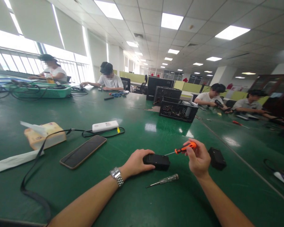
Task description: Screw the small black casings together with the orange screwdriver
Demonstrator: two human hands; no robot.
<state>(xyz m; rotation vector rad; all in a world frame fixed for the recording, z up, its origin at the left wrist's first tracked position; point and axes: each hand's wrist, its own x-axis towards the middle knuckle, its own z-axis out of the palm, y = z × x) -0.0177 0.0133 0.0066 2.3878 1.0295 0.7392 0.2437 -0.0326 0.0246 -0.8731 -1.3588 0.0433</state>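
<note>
A black box-shaped device point(159, 161) lies on the green table point(132, 198), and my left hand point(137, 162) grips its left end between thumb and fingers. My right hand point(199, 157) holds an orange and black screwdriver point(186, 147) by its handle. The shaft points left, with its tip at the upper right part of the device; whether it touches is too small to tell. Just in front of the device lies a second screwdriver with a clear handle point(168, 179). Another black block point(217, 158) sits to the right of my right hand.
On the left are a phone point(84, 152), a tissue pack point(47, 135), a white power strip point(105, 126) and a black cable. Farther back stand a green basket point(38, 91) and an open black computer case point(177, 110). Several people sit around the table.
</note>
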